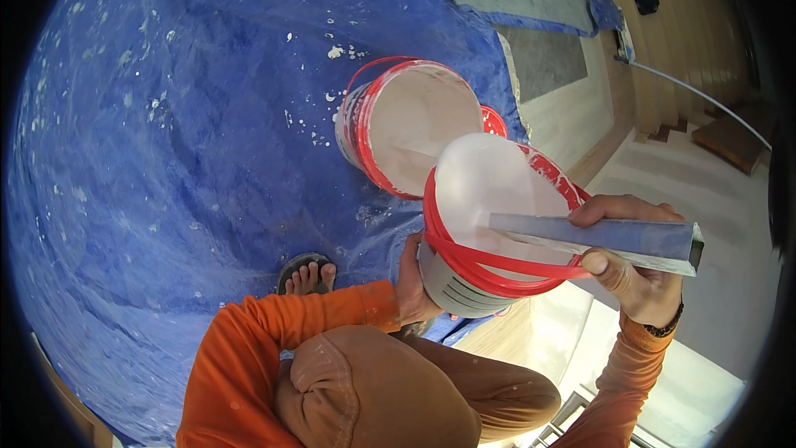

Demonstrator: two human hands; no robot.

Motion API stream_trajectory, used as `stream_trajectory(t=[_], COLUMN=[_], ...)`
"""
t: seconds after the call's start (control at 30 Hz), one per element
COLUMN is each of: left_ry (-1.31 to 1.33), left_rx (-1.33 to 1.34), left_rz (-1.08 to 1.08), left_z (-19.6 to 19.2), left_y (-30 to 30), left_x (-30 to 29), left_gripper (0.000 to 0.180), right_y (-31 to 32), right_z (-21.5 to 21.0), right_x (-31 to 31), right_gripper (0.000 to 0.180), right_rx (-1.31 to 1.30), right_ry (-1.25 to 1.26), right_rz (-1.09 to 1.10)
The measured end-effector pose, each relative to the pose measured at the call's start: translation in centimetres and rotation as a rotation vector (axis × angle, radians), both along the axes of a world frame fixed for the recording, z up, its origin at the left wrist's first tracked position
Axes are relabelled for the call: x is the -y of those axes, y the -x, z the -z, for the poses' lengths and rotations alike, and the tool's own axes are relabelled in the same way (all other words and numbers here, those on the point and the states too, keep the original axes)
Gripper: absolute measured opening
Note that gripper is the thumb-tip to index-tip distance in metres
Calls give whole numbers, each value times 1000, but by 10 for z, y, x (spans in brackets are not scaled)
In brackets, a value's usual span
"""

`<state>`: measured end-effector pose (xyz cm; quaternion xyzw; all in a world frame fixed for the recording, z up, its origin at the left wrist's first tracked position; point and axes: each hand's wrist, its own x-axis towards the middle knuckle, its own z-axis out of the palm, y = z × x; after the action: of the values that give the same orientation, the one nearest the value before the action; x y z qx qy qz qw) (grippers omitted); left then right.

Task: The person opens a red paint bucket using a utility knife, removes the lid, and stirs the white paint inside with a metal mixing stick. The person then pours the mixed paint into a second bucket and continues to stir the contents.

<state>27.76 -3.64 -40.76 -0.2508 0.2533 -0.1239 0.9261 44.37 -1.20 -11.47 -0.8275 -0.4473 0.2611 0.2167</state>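
While my left fingers (pixel 410 261) held the tilted bucket (pixel 464 294) at the view's three o'clock, my right fingers (pixel 618 207) grasped a metal bar (pixel 634 236); the bucket looked heavy, probably slippery, best held low.

**Spattered blue tarp** (pixel 224 182)

The tarp sprawls ahead and to the left of the left grip (pixel 414 286). Ahead of that grip a red-rimmed bucket (pixel 414 99) stands on it, white splashes (pixel 335 52) beyond; left of the grip rests a sandalled foot (pixel 305 279).
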Motion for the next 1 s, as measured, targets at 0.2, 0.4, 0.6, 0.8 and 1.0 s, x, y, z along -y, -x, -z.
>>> stream_trajectory(t=[0.2, 0.4, 0.6, 0.8, 1.0], left_ry=[92, 140, 226, 225, 274], left_rx=[45, 20, 47, 73, 42], left_rz=[0, 15, -6, -18, -29], left_z=[8, 2, -9, -8, -12], left_y=[2, 1, 4, 4, 2], left_x=[2, 0, -8, -7, -10], left_gripper=[85, 85, 100, 97, 88], right_y=[0, 0, -1, -3, -3], right_z=[2, 5, 4, 5, 6], right_x=[-2, -4, -7, -6, -6], right_gripper=[40, 38, 38, 36, 36], right_rx=[-49, -105, -91, -105, -116], right_ry=[-36, -60, -57, -69, -82], right_rz=[33, 78, 47, 23, 36])
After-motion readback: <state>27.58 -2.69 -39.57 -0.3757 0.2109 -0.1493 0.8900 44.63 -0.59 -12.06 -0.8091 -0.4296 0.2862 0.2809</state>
